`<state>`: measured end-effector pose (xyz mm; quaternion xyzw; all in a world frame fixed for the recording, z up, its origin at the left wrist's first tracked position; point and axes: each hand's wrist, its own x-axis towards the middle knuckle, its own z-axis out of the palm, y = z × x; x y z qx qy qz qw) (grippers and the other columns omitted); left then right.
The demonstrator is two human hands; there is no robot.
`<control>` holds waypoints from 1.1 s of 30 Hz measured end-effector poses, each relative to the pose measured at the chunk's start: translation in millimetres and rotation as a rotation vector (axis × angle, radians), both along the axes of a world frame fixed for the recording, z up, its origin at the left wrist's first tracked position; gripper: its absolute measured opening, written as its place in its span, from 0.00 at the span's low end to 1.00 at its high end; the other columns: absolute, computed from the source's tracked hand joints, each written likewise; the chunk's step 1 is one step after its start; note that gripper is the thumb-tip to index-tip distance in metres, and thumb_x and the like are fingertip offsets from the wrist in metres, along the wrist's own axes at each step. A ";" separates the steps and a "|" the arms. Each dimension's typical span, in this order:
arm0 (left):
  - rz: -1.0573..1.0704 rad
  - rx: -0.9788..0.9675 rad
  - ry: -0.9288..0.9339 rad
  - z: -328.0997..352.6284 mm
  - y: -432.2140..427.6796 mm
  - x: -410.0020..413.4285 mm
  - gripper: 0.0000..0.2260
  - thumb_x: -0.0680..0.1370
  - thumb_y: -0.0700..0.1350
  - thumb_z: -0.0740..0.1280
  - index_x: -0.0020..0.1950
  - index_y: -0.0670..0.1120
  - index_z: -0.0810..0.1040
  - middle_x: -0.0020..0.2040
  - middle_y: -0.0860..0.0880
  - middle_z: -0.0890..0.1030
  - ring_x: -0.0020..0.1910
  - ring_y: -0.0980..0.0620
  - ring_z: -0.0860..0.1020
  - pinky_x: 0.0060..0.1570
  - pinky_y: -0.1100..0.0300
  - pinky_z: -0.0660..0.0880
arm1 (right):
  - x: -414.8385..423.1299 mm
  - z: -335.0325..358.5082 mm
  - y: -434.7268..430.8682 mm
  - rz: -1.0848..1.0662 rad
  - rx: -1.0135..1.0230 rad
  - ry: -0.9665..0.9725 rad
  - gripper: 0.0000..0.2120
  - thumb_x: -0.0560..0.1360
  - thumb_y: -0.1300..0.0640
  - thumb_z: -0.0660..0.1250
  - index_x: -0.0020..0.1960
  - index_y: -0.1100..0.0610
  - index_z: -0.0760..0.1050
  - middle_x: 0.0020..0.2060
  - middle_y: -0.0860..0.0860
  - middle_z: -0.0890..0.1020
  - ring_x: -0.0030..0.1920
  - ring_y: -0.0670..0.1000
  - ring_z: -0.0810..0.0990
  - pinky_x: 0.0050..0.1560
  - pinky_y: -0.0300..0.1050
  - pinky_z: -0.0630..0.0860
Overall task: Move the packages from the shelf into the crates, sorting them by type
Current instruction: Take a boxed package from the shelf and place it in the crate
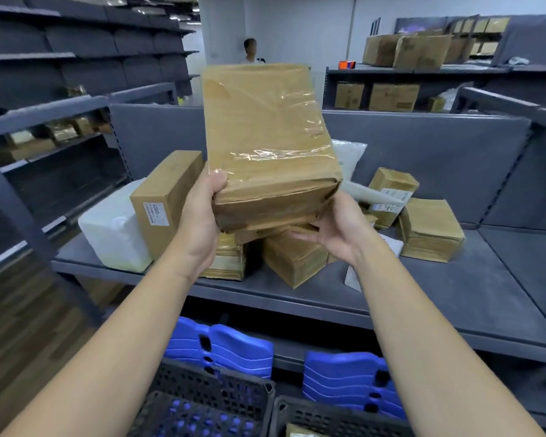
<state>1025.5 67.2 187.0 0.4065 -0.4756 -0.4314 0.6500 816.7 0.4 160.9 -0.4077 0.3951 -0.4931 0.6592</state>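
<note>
So progress-wise, this looks early-ish to me. Going left to right on the shelf point(454, 294): there's still a white bag point(114, 228) at the left end, a tall cardboard box point(164, 203) standing right against it, a heap of brown packages point(293, 257) in the middle, and a few smaller brown boxes point(429, 231) off to the right, so plenty left to shift. Down at the bottom, the left crate point(202, 402) looks to have nothing in it as far as I can see through the mesh, and the right crate point(328, 417) shows just a corner of one brown parcel point(300, 432), though most of that crate is cut off. The one in play is a taped brown box point(265, 146), lifted clear above the heap and tilted with its far end up. Left hand point(199, 216) grips its near left corner, thumb on top and fingers tucked underneath. Right hand point(338, 228) is palm-up under the near right end, fingers laid out fairly straight, propping it rather than squeezing. Both arms are stretched forward over the crates, hands apart with the box between them.
</note>
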 end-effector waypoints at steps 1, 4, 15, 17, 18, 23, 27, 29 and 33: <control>-0.043 -0.012 -0.011 -3.2 -0.9 1.4 0.27 0.71 0.53 0.67 0.68 0.44 0.78 0.61 0.47 0.85 0.58 0.50 0.81 0.57 0.54 0.77 | -9.0 1.7 1.4 -0.020 -0.003 0.011 0.17 0.84 0.48 0.60 0.69 0.49 0.80 0.66 0.53 0.83 0.66 0.60 0.81 0.61 0.70 0.79; -0.143 0.004 -0.145 -13.5 -0.5 -2.8 0.30 0.66 0.44 0.71 0.69 0.46 0.76 0.58 0.50 0.86 0.57 0.51 0.82 0.55 0.56 0.77 | -35.1 3.6 12.6 -0.014 -0.005 0.085 0.16 0.84 0.48 0.61 0.65 0.50 0.82 0.61 0.53 0.86 0.64 0.61 0.82 0.61 0.69 0.80; -0.429 0.488 -0.132 -46.1 12.2 -42.7 0.17 0.84 0.47 0.58 0.72 0.54 0.75 0.68 0.47 0.82 0.62 0.43 0.80 0.46 0.32 0.82 | -88.4 -31.1 59.5 -0.126 0.099 0.032 0.19 0.84 0.42 0.65 0.63 0.53 0.84 0.56 0.52 0.88 0.56 0.55 0.88 0.59 0.58 0.83; -0.457 0.616 -0.124 -45.5 14.3 -43.3 0.24 0.85 0.64 0.50 0.71 0.56 0.77 0.67 0.49 0.83 0.62 0.41 0.83 0.47 0.26 0.80 | -93.4 -38.6 69.0 -0.217 0.044 0.030 0.18 0.86 0.42 0.60 0.62 0.48 0.84 0.53 0.45 0.89 0.52 0.49 0.88 0.52 0.50 0.85; -0.462 0.656 -0.136 -45.9 14.6 -43.5 0.27 0.84 0.68 0.49 0.70 0.57 0.78 0.67 0.48 0.83 0.61 0.39 0.84 0.48 0.24 0.79 | -94.4 -42.8 72.6 -0.277 -0.004 0.049 0.17 0.87 0.42 0.58 0.63 0.47 0.83 0.53 0.43 0.88 0.51 0.47 0.88 0.51 0.47 0.84; -0.547 0.722 0.076 -46.8 21.1 -52.7 0.40 0.73 0.81 0.51 0.59 0.53 0.88 0.63 0.43 0.85 0.61 0.33 0.82 0.49 0.26 0.78 | -104.8 -72.8 80.7 -0.537 -0.279 0.317 0.17 0.87 0.52 0.60 0.74 0.53 0.75 0.65 0.43 0.80 0.62 0.34 0.77 0.69 0.33 0.72; -0.505 0.666 0.122 -55.6 33.4 -69.4 0.27 0.76 0.67 0.65 0.56 0.47 0.88 0.57 0.40 0.85 0.51 0.41 0.83 0.57 0.46 0.78 | -105.4 -84.1 81.1 -0.496 -0.354 0.388 0.23 0.87 0.47 0.58 0.80 0.53 0.67 0.77 0.43 0.68 0.78 0.42 0.66 0.77 0.35 0.62; -0.490 0.569 0.116 -64.0 43.9 -79.4 0.18 0.71 0.57 0.69 0.52 0.48 0.89 0.53 0.41 0.87 0.48 0.43 0.84 0.49 0.51 0.81 | -102.7 -84.3 86.7 -0.412 -0.249 0.275 0.29 0.82 0.35 0.59 0.81 0.41 0.65 0.79 0.39 0.67 0.79 0.42 0.65 0.80 0.45 0.61; -0.488 0.273 0.132 -88.3 55.8 -92.2 0.28 0.66 0.50 0.70 0.66 0.48 0.82 0.60 0.42 0.85 0.54 0.45 0.84 0.52 0.55 0.83 | -106.9 -82.8 104.5 -0.223 -0.038 -0.067 0.26 0.78 0.27 0.59 0.69 0.39 0.78 0.63 0.45 0.85 0.64 0.48 0.83 0.67 0.54 0.78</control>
